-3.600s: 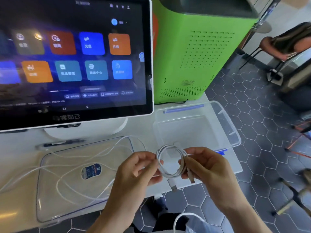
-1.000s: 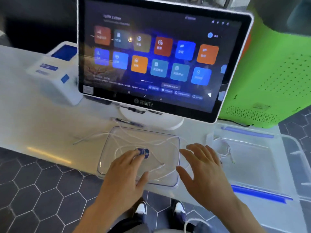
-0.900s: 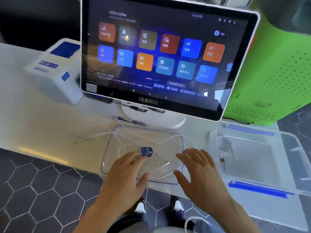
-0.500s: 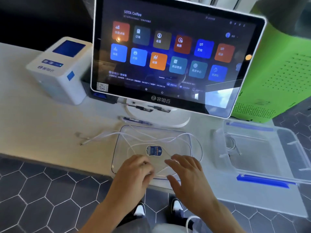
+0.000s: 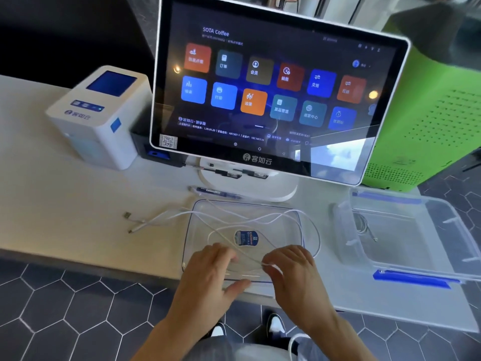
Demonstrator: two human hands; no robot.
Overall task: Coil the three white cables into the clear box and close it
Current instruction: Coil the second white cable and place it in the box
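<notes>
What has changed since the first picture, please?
The coiled cable, earlier held in both hands, now lies in the clear box. The left hand and right hand moved to the loose cables on the lid, the right pinching one. The lid stayed put.

Both hands are at the counter's (image 5: 65,230) front edge, over the clear lid (image 5: 291,220) lying flat there. The left hand (image 5: 208,272) and right hand (image 5: 294,269) each pinch a loose white cable (image 5: 316,230) strung between them. One coiled cable (image 5: 360,225) lies in the clear box (image 5: 442,230) toward the right edge.
</notes>
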